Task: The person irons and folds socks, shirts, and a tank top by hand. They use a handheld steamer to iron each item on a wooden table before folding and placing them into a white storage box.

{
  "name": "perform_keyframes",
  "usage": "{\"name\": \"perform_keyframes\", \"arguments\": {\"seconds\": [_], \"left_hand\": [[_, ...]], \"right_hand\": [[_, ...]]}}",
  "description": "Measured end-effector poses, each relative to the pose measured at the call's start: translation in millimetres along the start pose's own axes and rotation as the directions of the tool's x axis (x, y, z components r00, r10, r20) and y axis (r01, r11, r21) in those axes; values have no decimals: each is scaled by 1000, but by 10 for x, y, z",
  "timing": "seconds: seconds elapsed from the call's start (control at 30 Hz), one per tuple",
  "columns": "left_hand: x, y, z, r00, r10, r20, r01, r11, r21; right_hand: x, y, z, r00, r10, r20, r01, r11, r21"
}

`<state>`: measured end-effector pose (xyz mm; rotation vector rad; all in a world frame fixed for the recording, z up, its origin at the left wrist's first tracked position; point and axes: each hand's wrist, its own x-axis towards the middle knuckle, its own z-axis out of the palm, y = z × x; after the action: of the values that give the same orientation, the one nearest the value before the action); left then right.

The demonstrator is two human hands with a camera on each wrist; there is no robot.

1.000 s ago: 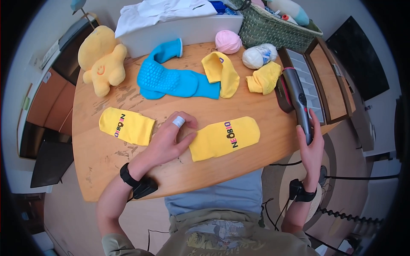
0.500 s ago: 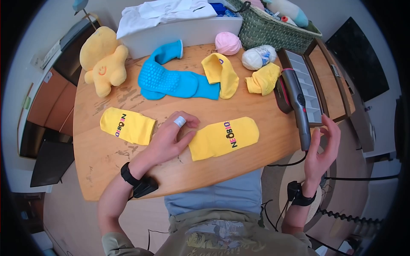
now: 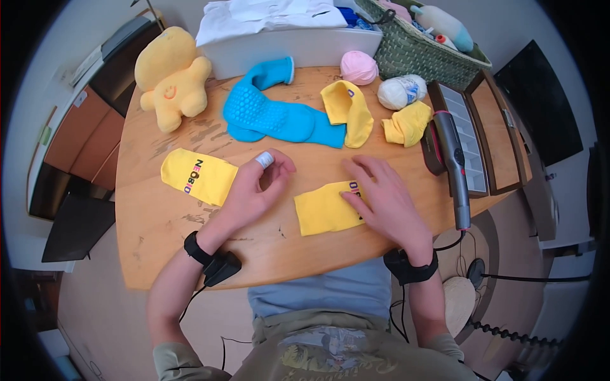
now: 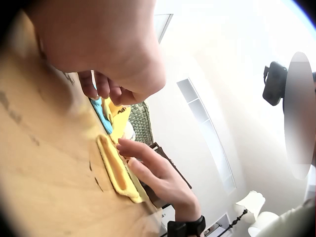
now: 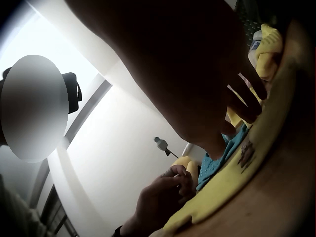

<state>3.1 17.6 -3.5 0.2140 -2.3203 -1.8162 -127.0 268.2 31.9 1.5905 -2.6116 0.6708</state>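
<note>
A flat yellow sock [image 3: 321, 209] with printed letters lies at the middle front of the table. Over its right end my right hand [image 3: 391, 206] hovers low, fingers loosely spread and hiding much of the print. The right wrist view shows those fingers close above the yellow cloth [image 5: 227, 197]. Left of it rests my left hand [image 3: 251, 190], fingers loosely bent, holding nothing, a white band round one finger. A second lettered yellow sock [image 3: 197, 178] lies flat beyond the left wrist, its right end partly covered by that hand.
Behind lie blue socks [image 3: 273, 117] with grip dots, a folded yellow sock [image 3: 356, 117] and a bunched one [image 3: 406, 124]. A corded grey hair styling tool [image 3: 452, 159] leans by a compartment box [image 3: 489, 133]. Plush toy [image 3: 171, 82], yarn balls, white bin [image 3: 286, 47] and green basket [image 3: 432, 57] stand around.
My right hand has let go of the hair styling tool at the right edge and moved left over the right yellow sock. The left hand stays near its place. The view has shifted slightly.
</note>
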Motion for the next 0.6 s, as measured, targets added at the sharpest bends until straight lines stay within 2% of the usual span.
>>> {"name": "perform_keyframes", "arguments": {"seconds": [0.07, 0.17, 0.27, 0.3, 0.33, 0.4, 0.43, 0.53, 0.6], "left_hand": [[16, -3, -85, 999, 5, -39, -4, 999, 32], [51, 128, -214, 993, 100, -55, -93, 990, 110], [24, 306, -440, 1000, -17, 19, 12, 965, 263], [-2, 430, -518, 996, -73, 44, 43, 874, 484], [-48, 476, -533, 996, -84, 32, 46, 782, 621], [-220, 524, -531, 996, -94, 5, 45, 529, 847], [-304, 381, -514, 999, -44, 30, -8, 423, 906], [-407, 137, -446, 991, 131, 22, -67, 352, 934], [-408, 114, -421, 996, 85, -34, 5, 318, 948]], "right_hand": [[7, -24, 111, 998, -59, 4, 59, 998, -28], [-36, 1, 267, 997, -75, -16, 75, 997, -2], [-120, 33, 356, 997, -70, -28, 70, 997, 10], [-127, 29, 348, 997, -76, -27, 76, 997, 13], [-134, 30, 329, 996, -83, -27, 83, 996, 15], [-149, 16, 282, 995, -99, -10, 100, 994, 44], [-146, 10, 277, 994, -112, -4, 112, 992, 61], [-155, 39, 283, 987, -158, -6, 158, 986, 47], [-167, 40, 287, 987, -150, -50, 154, 983, 96]]}}
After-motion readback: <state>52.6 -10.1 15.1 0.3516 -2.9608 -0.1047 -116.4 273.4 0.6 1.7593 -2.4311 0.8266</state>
